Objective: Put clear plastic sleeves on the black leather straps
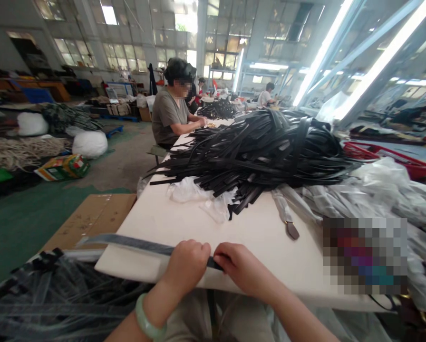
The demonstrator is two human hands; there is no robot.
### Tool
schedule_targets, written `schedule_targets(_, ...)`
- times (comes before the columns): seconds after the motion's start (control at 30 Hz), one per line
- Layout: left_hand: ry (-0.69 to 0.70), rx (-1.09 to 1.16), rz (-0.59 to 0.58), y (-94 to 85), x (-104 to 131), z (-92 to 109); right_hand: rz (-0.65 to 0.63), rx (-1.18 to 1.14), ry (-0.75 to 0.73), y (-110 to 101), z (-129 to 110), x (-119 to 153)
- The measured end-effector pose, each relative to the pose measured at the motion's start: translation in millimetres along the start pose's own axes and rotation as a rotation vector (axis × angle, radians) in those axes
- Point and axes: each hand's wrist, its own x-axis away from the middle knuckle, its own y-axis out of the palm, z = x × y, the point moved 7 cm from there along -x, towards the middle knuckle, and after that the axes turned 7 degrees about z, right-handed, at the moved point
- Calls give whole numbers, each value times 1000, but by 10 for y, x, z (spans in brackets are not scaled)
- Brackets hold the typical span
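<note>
Hands at near table edge: left hand (186, 266) and right hand (243, 270) both closed, pinching a long flat black strap in a clear plastic sleeve (134, 243). Strap lies along the white tabletop (256, 232) edge, running left past the corner. Big heap of black straps (259, 152) sits further back.

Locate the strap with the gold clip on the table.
In the head view, the clip strap lies alone on the white table, right of centre, just in front of the big black strap pile and beyond the right hand.
</note>
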Motion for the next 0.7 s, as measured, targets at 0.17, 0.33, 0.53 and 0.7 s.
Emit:
schedule_targets(0.17, -98, -34, -2, -4, 66, -249, -63, 29, 102, -125, 148, 89)
schedule_targets(0.33, -57, 4, -19, -26, 68, -174, 17, -27, -15, 105, -196, -98)
schedule_targets(0.53, -231, -15, 13, -100, 363, -595, 5, -1, 20, 209, 7, -183)
schedule_targets(0.7, -201, 23, 24, -81, 417, -568, -57, -58, -63, 450, -153, -291)
